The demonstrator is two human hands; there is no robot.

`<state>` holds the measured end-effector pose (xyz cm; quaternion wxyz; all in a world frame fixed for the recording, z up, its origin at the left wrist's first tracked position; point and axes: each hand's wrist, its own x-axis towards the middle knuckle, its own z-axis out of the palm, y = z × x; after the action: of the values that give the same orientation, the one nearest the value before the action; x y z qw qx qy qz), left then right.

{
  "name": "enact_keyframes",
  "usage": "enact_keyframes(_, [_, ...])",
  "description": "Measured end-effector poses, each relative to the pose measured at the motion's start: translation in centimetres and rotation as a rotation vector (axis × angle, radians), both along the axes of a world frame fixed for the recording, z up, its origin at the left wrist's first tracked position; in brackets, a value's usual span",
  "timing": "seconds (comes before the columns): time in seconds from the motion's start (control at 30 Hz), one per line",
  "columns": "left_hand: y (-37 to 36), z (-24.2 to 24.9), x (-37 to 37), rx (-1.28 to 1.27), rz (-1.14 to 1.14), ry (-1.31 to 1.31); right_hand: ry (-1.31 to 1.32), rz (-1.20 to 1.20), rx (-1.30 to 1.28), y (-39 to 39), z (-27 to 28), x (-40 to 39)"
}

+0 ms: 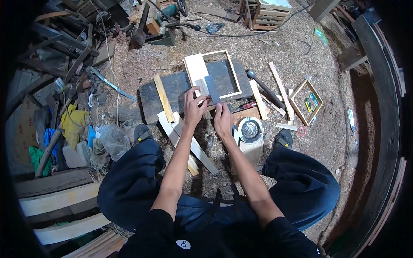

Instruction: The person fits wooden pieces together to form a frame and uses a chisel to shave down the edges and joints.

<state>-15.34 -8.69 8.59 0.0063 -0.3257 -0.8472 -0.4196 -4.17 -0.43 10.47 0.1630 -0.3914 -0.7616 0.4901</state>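
A shallow wooden frame (233,74) lies on a dark, worn work block (165,98), with a pale board (195,65) covering its left part. My left hand (193,111) is at the near left corner of the frame, its fingers curled over the wood with the thumb side facing right. Across the board's right edge rests a dark flat strip (211,89), like a blade or ruler. Its near end meets the fingertips of my right hand (223,122), which are closed on it. My fingers partly hide the frame's near edge.
Right of the block lie a hammer (266,90), loose wood strips (282,92) and a smaller frame (306,101) with pliers inside. A round dish (250,129) stands near my right foot. Slats (187,142) lean against the block's near side. Wood shavings cover the ground.
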Motion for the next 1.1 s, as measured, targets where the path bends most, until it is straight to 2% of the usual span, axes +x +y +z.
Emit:
enact_keyframes(0.1, [0.0, -0.4, 0.1, 0.035, 0.016, -0.020, -0.016, -0.035, 0.005, -0.3, -0.9, 0.3])
enact_keyframes(0.17, [0.0, -0.8, 0.0, 0.057, 0.009, 0.018, -0.048, -0.001, -0.064, -0.3, -1.4, 0.6])
enact_keyframes(0.27, [0.0, -0.8, -0.1, 0.079, 0.015, -0.011, -0.107, 0.058, -0.011, -0.1, -1.5, 0.6])
enact_keyframes(0.37, [0.0, -0.8, 0.0, 0.084, 0.024, -0.031, -0.041, 0.009, -0.046, -0.4, -0.9, 0.5])
enact_keyframes(0.43, [0.0, -1.0, -0.1, 0.073, 0.025, -0.034, -0.011, 0.003, 0.003, -0.5, -0.9, 0.4])
enact_keyframes(0.5, [-0.1, -1.1, -0.2, 0.074, 0.021, -0.017, -0.140, 0.103, 0.120, -0.4, -0.7, 0.4])
enact_keyframes(0.73, [-0.1, -1.2, -0.2, 0.065, 0.016, -0.031, -0.102, 0.067, 0.148, -0.8, 0.5, 0.5])
enact_keyframes(0.8, [-0.1, -1.2, -0.2, 0.075, 0.020, -0.021, -0.227, 0.120, 0.156, -0.7, 0.4, 0.3])
enact_keyframes(0.9, [0.0, -1.1, -0.3, 0.063, 0.011, -0.019, -0.124, 0.067, 0.197, -1.1, 0.3, 0.3])
enact_keyframes(1.0, [-0.1, -1.0, -0.3, 0.080, 0.012, -0.010, -0.192, 0.125, 0.217, -1.3, -0.3, 0.5])
enact_keyframes(1.1, [-0.1, -0.9, -0.3, 0.032, 0.013, -0.018, -0.191, 0.105, 0.142, -0.9, 0.1, 0.4])
